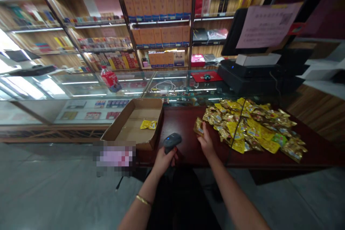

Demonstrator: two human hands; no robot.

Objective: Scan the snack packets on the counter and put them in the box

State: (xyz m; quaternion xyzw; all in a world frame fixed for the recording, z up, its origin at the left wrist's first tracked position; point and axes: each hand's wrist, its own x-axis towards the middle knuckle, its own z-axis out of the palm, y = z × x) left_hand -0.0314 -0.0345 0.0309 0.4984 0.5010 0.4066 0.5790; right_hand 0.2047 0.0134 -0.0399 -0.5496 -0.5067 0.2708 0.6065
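Scanner (173, 141) clasped in our left hand (164, 160) just right of the cardboard box (147, 104), we pinch one gold packet (198, 125) in our right hand (207, 144) farther right of it, apparently at the scanning step, where the next move likely calls for lining the two up.

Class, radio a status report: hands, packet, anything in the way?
Left hand: gripping barcode scanner. Right hand: holding gold foil packet. Black cord crosses the packet pile.

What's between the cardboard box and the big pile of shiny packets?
The head view shows, from box to pile, a dark scanner in the left hand, then the right hand holding one gold packet, and dark tabletop.
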